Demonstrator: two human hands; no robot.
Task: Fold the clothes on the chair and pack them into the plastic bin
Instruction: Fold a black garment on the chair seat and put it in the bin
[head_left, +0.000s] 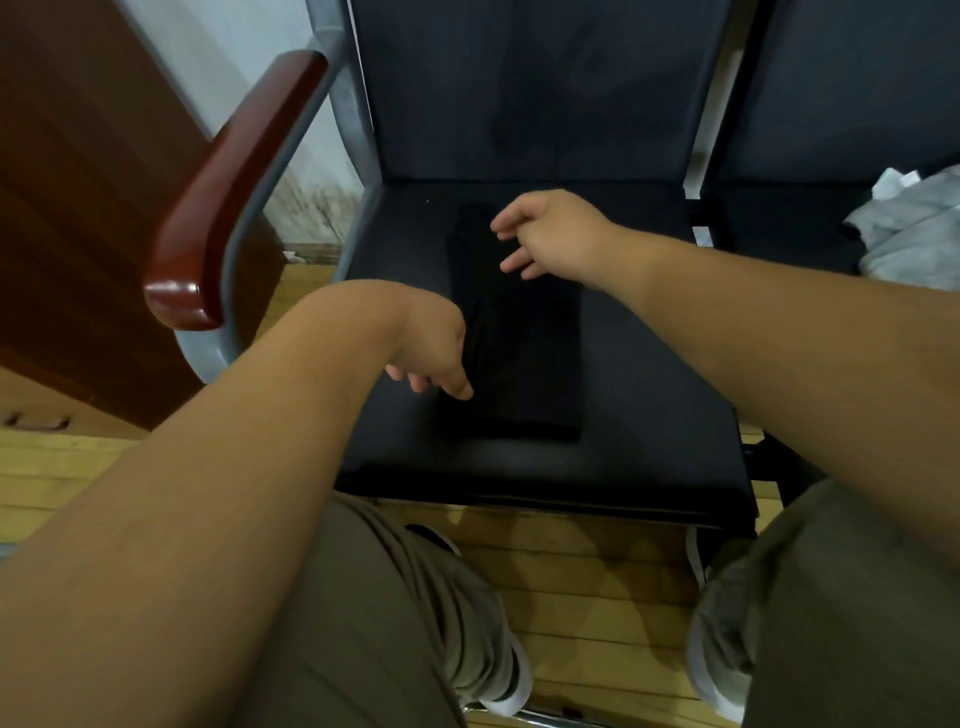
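Observation:
A black garment (519, 343), folded into a long narrow strip, lies flat on the dark seat of the chair (649, 415). My left hand (434, 353) hovers at the strip's left edge near its front end, fingers relaxed and pointing down, holding nothing. My right hand (545, 234) is over the strip's far end, fingers spread and loose, holding nothing. The plastic bin is not in view.
A grey crumpled garment (909, 228) lies on the neighbouring seat at the right. The chair has a reddish wooden armrest (228, 197) on the left. A brown wooden cabinet (78, 208) stands left of it. My knees and shoes are over the wooden floor (582, 587) below.

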